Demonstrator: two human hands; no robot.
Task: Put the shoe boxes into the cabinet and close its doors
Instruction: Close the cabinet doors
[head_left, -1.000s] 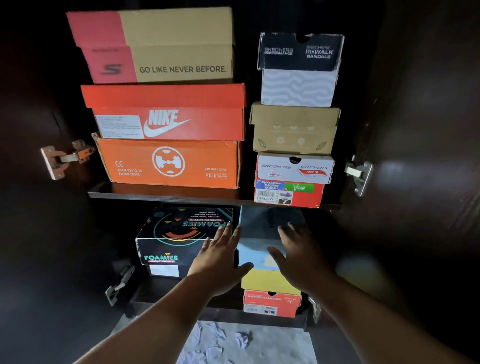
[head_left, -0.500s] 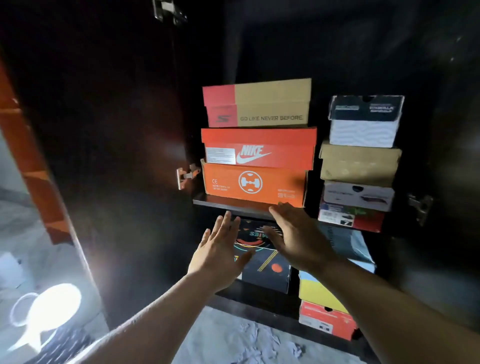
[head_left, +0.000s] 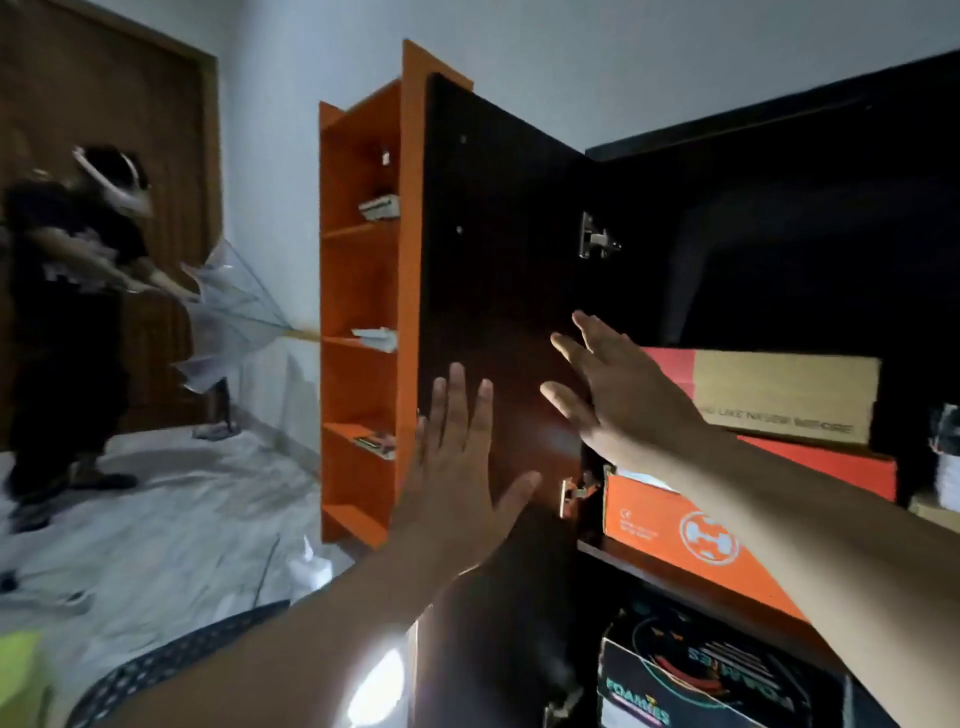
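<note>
Cardboard shoe boxes, among them an orange one (head_left: 675, 530), already sit on the dark wooden cabinet's shelves (head_left: 691, 582). Left hand (head_left: 457, 483) and right hand (head_left: 623, 395), fingers spread and empty, seemingly reach for the open dark left door (head_left: 498, 270); closing remains.

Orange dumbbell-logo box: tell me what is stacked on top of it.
On the orange dumbbell-logo box lies a red box, then a tan-and-red box. The right forearm covers the red box's front.
</note>
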